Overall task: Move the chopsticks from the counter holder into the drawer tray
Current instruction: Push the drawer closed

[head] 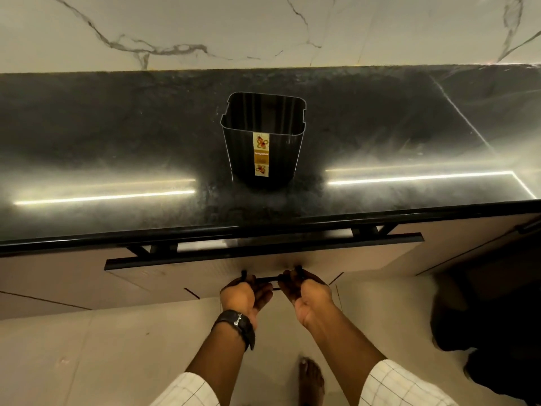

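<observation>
A dark square holder (263,136) with a yellow label stands upright in the middle of the black counter (117,142). Its inside looks dark and I see no chopsticks in it. Below the counter edge a beige drawer front (205,269) stands slightly out from the cabinet. The drawer's inside and any tray are hidden. My left hand (244,294) and my right hand (306,291) both grip the drawer's black handle (268,279), side by side.
A marble wall (263,27) backs the counter. Beige cabinet fronts run on both sides of the drawer. My bare foot (311,376) rests on the light floor below. A dark shape (491,332) lies at the lower right.
</observation>
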